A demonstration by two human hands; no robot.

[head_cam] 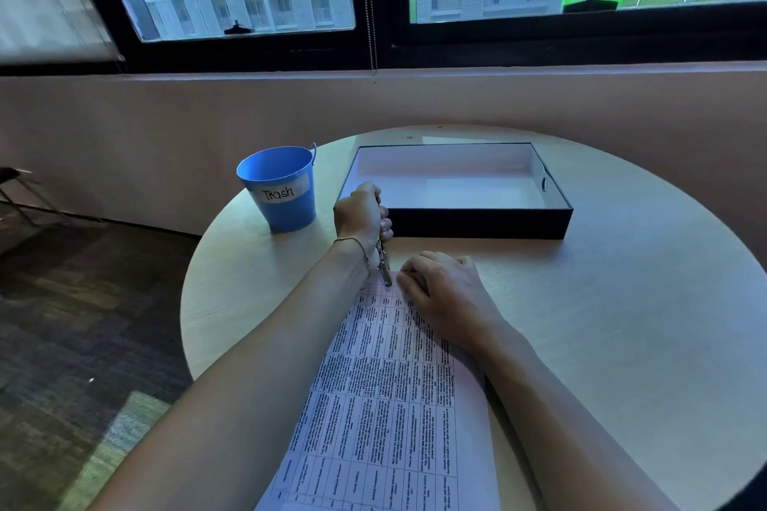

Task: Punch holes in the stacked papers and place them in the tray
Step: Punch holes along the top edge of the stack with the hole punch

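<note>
A stack of printed papers [386, 402] with table text lies on the round table, running from the near edge toward the middle. My left hand [360, 216] grips the handles of a small metal hole punch [384, 265], whose jaws sit at the far top edge of the papers. My right hand [442, 287] rests on the top of the stack just right of the punch, fingers curled down onto the paper. Behind the hands stands the black tray [481, 222] with a white inside, nothing in it.
A blue bucket [280, 187] labelled "Trash" stands left of the tray, close to my left hand. The round pale table [622, 303] has its edge near on the left. A wall and window lie behind; dark floor is to the left.
</note>
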